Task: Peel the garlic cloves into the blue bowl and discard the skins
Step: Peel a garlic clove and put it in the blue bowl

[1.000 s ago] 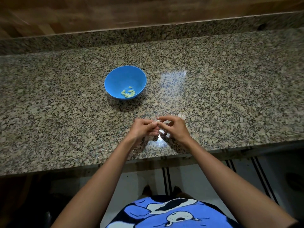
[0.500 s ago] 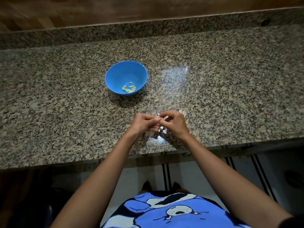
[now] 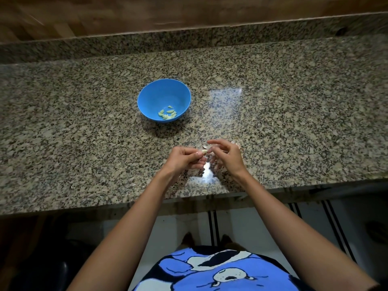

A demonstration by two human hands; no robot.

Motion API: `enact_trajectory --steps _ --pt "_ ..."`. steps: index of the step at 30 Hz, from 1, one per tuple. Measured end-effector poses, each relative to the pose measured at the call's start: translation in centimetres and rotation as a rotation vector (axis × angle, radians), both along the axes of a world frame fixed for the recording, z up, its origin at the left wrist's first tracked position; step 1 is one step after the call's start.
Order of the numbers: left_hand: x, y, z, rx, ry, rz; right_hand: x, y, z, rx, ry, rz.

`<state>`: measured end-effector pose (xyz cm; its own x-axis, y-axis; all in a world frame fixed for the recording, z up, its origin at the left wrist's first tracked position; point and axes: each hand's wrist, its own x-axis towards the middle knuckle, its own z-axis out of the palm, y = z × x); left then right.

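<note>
At the tabletop's [image 3: 84,154] front edge, the right hand [image 3: 227,156] has drawn back from the garlic clove [image 3: 204,151] pinched by the left hand [image 3: 184,158]. I cannot tell if the right fingers hold anything; the skin is likely freed.

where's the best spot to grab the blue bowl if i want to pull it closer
Probably the near rim of the blue bowl, pinched from above. It stands upright and open, its wall flares outward, and the peeled cloves lie low in the bottom, so the rim is free to pinch.
</note>
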<state>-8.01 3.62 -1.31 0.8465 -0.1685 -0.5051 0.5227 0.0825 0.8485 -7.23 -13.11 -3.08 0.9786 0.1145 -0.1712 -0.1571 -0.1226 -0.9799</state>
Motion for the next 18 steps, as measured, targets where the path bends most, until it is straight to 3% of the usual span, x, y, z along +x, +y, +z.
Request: enact_trajectory --steps 5,11,13,16,18 --pt "0.0 -0.6 -0.2 0.013 -0.005 0.056 -0.2 0.5 0.6 -0.016 -0.013 0.043" --pt "-0.3 0.2 -0.7 -0.073 0.039 0.253 -0.2 0.1 0.2 0.04 0.086 -0.135" --pt "-0.1 1.6 -1.3 0.101 -0.016 0.37 -0.3 -0.1 0.0 -0.051 0.069 -0.179" --pt "0.0 4.5 -2.4 0.661 -0.212 0.444 -0.4 -0.3 -0.2 -0.112 0.065 -0.227" --pt "0.0 5.5 -3.1 0.802 -0.284 0.403 -0.4 -0.1 -0.3 -0.129 0.079 -0.245"
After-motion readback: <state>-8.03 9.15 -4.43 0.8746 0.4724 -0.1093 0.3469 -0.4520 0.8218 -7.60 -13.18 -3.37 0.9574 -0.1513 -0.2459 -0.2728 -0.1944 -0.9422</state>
